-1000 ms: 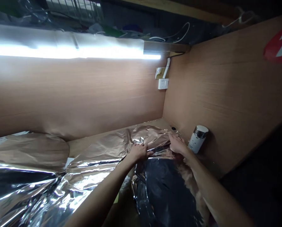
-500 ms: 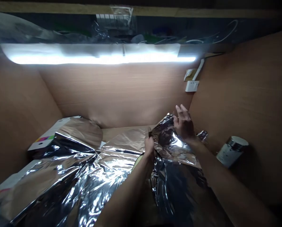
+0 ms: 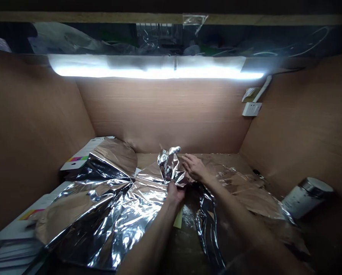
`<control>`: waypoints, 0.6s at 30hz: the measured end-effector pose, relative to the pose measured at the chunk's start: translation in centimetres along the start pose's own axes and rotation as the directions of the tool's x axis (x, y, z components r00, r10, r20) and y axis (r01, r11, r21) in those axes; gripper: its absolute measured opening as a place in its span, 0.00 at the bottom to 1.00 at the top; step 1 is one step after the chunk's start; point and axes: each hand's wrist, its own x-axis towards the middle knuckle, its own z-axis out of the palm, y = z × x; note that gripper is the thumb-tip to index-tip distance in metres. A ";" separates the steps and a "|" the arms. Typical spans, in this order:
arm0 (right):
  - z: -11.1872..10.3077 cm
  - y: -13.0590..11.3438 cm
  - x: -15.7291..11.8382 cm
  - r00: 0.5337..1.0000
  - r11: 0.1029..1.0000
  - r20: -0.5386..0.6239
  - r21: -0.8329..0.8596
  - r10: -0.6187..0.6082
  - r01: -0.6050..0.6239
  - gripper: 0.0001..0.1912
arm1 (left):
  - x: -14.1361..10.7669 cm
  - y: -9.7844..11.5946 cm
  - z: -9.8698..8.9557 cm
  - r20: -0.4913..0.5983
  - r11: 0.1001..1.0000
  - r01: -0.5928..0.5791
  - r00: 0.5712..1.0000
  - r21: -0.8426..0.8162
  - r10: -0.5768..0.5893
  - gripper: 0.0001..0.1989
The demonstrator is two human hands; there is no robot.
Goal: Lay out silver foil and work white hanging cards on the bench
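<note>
Crumpled, shiny silver foil film [image 3: 125, 225] with rounded lobes spreads over the left and middle of the work surface. My left hand [image 3: 175, 192] is closed around a gathered part of it, and a bunched tuft of foil [image 3: 168, 164] stands up above the fist. Beside the tuft, on its right, is my right hand [image 3: 195, 167], fingers stretched out and apart, near or lightly touching the foil. A narrow foil strip [image 3: 207, 225] trails down under my right forearm. Below my left wrist a yellow-green strip [image 3: 178, 218] shows.
White boxes with coloured stripes [image 3: 79, 160] lie at the left wall. More foil [image 3: 245, 191] rests on the right, beside a white canister with a metal lid [image 3: 307, 196]. A lit tube lamp [image 3: 159, 71] and a socket [image 3: 251, 109] are at the back.
The foil at my hands has been gathered into an upright tuft. My right hand has come down and left, close to my left hand. The view has shifted to the left.
</note>
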 end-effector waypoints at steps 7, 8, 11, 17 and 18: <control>6.7 -1.8 0.3 0.901 0.992 0.415 0.017 -0.123 0.128 0.30 | -6.3 2.7 -2.7 0.116 0.809 0.063 0.980 0.585 -0.161 0.20; 6.7 -2.0 0.0 0.911 0.994 0.399 0.013 -0.104 0.108 0.29 | -6.8 3.9 -3.2 0.191 0.703 -0.094 0.980 0.705 -0.061 0.21; 5.8 -1.9 0.1 0.958 0.992 0.258 -0.041 0.128 -0.122 0.27 | -6.5 7.9 -5.2 0.532 -0.140 -0.514 0.815 0.846 0.228 0.28; 4.9 0.4 3.6 0.712 0.745 0.254 -0.056 0.654 -0.665 0.26 | -4.1 10.9 -10.7 0.455 -0.844 -0.155 0.883 0.514 0.115 0.41; 5.0 0.8 4.1 0.685 0.721 0.288 -0.029 0.670 -0.693 0.23 | -4.1 10.7 -11.4 0.487 -0.853 -0.152 0.863 0.500 0.132 0.40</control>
